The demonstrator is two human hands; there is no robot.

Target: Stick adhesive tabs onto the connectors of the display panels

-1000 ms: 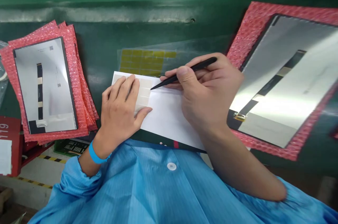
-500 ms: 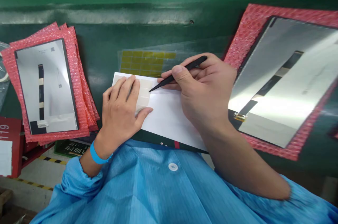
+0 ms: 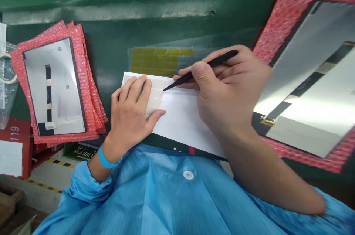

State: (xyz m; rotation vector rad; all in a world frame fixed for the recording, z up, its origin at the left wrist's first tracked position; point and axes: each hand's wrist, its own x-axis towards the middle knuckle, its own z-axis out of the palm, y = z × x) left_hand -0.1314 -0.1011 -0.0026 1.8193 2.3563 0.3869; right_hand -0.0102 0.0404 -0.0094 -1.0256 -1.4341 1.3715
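Note:
My left hand [image 3: 131,107] lies flat with fingers stretched over a white sheet [image 3: 184,118], pressing on pale rectangular stickers [image 3: 155,94] near its left end. Black pointed tweezers [image 3: 205,70] are pinched in my right hand [image 3: 230,91]. Their tip touches or hovers just over the right edge of the stickers; I cannot tell which. Just behind the white sheet lies a clear film with rows of amber tape pieces [image 3: 155,59], partly covered by the sheet.
On the left, a display panel [image 3: 59,94] rests on stacked pink bubble-wrap sleeves [image 3: 91,113]. Another panel [image 3: 305,124] on pink bubble wrap [image 3: 280,20] lies at right. A tape roll [image 3: 9,79] and a red bin [image 3: 16,131] are far left, with the green bench [image 3: 111,35] beneath.
The view has shifted, so most things appear farther right, except the right-hand panel, which also looks larger. Both hands keep nearly the same places on the sheet, with the tweezers' tip still at the stickers' edge.

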